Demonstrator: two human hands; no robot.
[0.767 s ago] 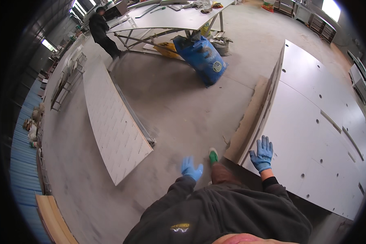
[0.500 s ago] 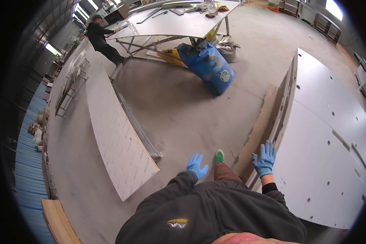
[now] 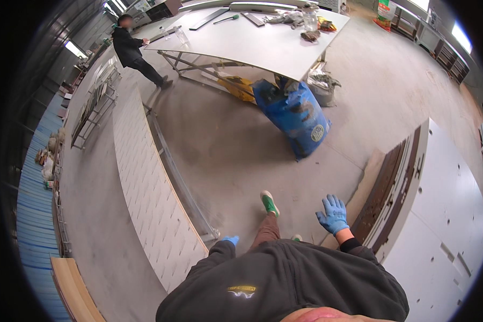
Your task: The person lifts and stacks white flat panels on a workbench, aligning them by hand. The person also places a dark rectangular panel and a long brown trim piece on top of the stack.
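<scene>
My right hand [image 3: 334,214], in a blue glove, is open with its fingers spread and nothing in it. It hangs over the floor, just left of a stack of white panels [image 3: 429,236] with round holes and slots, and does not touch it. Only a small part of my left hand [image 3: 231,240], also blue-gloved, shows past the dark sleeve; its fingers are mostly hidden. Nearest to it, on the left, is a long pale board [image 3: 145,188] beside a metal frame [image 3: 180,182]. One green shoe [image 3: 269,202] is stretched forward on the floor.
Ahead stands a large white-topped table [image 3: 241,40] with tools, rags and bottles on it. A full blue sack [image 3: 298,118] leans at its near corner. A person in dark clothes [image 3: 137,51] stands at its left end. Metal racks [image 3: 94,115] stand far left.
I have stepped forward, so the table and sack appear nearer. My left hand has dropped back mostly behind the sleeve. My right hand now appears over the floor, clear of the panels.
</scene>
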